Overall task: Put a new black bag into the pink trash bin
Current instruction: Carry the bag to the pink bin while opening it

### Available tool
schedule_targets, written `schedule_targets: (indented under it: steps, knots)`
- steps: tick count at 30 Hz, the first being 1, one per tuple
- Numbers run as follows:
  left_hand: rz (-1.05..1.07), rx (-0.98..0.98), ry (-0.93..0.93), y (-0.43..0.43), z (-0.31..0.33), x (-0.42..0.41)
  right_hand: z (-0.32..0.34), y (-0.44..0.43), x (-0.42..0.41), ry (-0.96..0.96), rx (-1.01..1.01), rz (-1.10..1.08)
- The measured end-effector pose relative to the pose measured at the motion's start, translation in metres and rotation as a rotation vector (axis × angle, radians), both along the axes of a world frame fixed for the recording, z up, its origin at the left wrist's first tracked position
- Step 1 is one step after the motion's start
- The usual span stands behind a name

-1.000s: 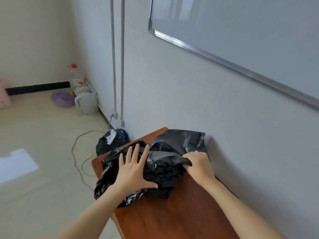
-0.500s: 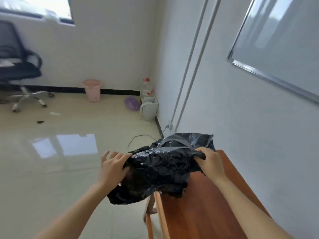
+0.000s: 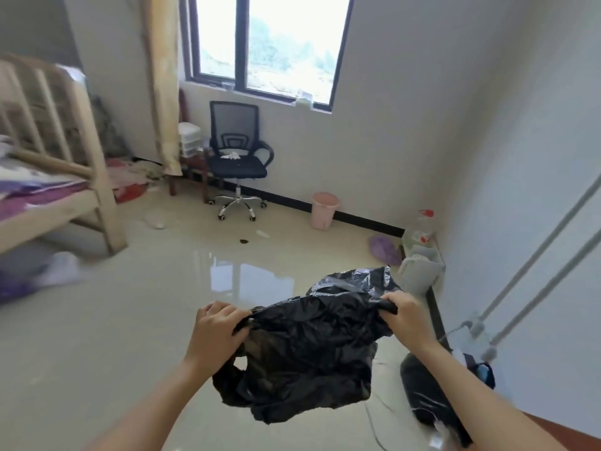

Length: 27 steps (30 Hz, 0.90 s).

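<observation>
A crumpled black plastic bag (image 3: pixel 312 349) hangs in the air in front of me, held by its upper edge at both ends. My left hand (image 3: pixel 218 330) pinches its left corner and my right hand (image 3: pixel 405 315) grips its right corner. The pink trash bin (image 3: pixel 324 210) stands upright on the floor against the far wall, right of the office chair, several steps away. I cannot see a liner inside it from here.
A black office chair (image 3: pixel 239 157) stands under the window. A wooden bed frame (image 3: pixel 94 177) fills the left side. A full black bag (image 3: pixel 426 395) lies on the floor at lower right, beside the brown table corner (image 3: pixel 572 434). A white kettle (image 3: pixel 419 271), purple bag (image 3: pixel 383 250) and scraps sit along the right wall.
The bag has been lifted off the brown table and both hands now hold it in the air. My view has swung left from the wall toward the room, window and bin.
</observation>
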<state>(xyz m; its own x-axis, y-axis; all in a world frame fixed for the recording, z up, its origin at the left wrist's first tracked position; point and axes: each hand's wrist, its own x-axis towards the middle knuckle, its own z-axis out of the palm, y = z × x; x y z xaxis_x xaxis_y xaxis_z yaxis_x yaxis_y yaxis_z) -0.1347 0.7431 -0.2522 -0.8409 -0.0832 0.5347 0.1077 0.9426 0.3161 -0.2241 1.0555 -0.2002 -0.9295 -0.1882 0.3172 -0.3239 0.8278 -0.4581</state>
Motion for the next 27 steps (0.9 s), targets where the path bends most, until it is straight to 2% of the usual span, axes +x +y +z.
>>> schedule_targets:
  steps: [5, 12, 17, 20, 27]
  knots:
    - [0.01, 0.059, -0.029, -0.083, 0.003, -0.011, -0.01, -0.091, -0.035, -0.046, 0.018, 0.029]
    - [-0.039, 0.264, -0.13, -0.135, -0.015, -0.063, -0.021, -0.141, -0.095, -0.134, 0.001, 0.029]
    - [0.012, 0.582, -0.212, -0.173, -0.016, -0.139, -0.024, -0.166, -0.16, -0.19, -0.147, 0.105]
    - [0.04, 0.703, -0.229, -0.199, -0.006, -0.198, -0.021, -0.187, -0.216, -0.205, -0.257, 0.157]
    - [0.116, 0.751, -0.233, -0.261, 0.006, -0.314, -0.021, -0.255, -0.355, -0.275, -0.31, 0.225]
